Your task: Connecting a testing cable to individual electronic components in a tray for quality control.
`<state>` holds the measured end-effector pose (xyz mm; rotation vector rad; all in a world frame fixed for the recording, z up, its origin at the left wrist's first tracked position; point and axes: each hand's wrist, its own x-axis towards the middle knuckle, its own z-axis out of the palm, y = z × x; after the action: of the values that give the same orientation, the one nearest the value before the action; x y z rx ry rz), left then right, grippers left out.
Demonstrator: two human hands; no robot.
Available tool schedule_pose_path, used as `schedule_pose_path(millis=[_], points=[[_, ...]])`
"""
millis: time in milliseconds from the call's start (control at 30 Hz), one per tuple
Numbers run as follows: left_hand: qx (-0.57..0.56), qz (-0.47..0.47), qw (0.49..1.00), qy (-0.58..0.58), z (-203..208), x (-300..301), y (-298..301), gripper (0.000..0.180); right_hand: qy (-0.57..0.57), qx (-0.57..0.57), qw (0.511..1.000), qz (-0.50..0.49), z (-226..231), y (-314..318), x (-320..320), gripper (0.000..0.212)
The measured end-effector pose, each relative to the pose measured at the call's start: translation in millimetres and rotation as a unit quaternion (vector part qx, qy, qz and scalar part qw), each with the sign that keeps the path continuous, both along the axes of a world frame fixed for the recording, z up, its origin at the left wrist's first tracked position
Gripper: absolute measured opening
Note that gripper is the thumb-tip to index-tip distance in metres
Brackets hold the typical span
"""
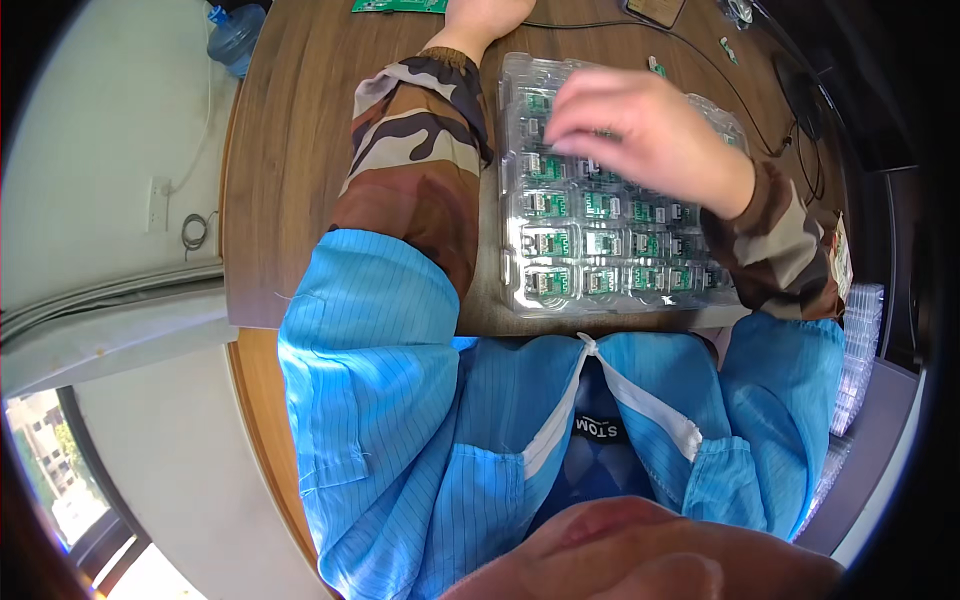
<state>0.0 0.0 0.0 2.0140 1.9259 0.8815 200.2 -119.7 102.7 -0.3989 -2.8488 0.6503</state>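
Note:
My right hand (pixel 645 125) hovers over a clear plastic tray (pixel 512 300) with many pockets. Its fingers are bent and blurred by motion, so whether they hold anything cannot be made out. Small green circuit boards with silver metal parts, such as one board (pixel 550 243), sit in the pockets in rows. The hand covers some of the upper pockets. At the top edge, my left hand (pixel 485 18) rests beyond the tray's far left corner; its fingers are cut off by the picture's edge. A green circuit board panel (pixel 398 5) lies just left of it.
On the brown wooden table (pixel 290 200), a black cable (pixel 690 45) runs behind the tray. A phone-like device (pixel 655 10) and loose small boards (pixel 728 50) lie far right. Stacked clear trays (pixel 860 355) stand right, below table height. A blue water jug (pixel 236 40) is far left.

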Motion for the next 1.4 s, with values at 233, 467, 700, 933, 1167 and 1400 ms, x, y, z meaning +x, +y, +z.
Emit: schedule_pose_path(millis=[233,467,700,933,1167,1400], points=[[-0.001,0.018,1.0,0.021,5.9,8.2,-3.1,0.017,-0.007,0.132,0.986,0.098,-2.7,-8.3,-11.6,0.006],[-0.007,0.043,0.999,0.031,-3.9,3.5,-12.7,0.017,0.017,-0.134,0.991,-0.023,36.7,21.6,-16.6,0.014],[0.043,0.01,0.996,-0.073,21.9,19.9,-27.5,0.022,0.108,-0.368,0.91,-0.16,84.9,83.8,1.3,0.013],[0.087,-0.007,0.985,-0.15,9.8,12.5,-28.4,0.019,0.015,-0.281,0.942,-0.18,48.8,118.6,17.7,0.016],[0.106,0.027,0.98,-0.163,10.2,14.8,-41.3,0.018,0.055,-0.306,0.925,-0.221,-25.2,170.4,-6.0,0.011],[0.099,0.01,0.977,-0.191,23.1,13.5,-40.6,0.016,0.055,-0.213,0.923,-0.316,-18.2,153.9,-27.2,0.015]])
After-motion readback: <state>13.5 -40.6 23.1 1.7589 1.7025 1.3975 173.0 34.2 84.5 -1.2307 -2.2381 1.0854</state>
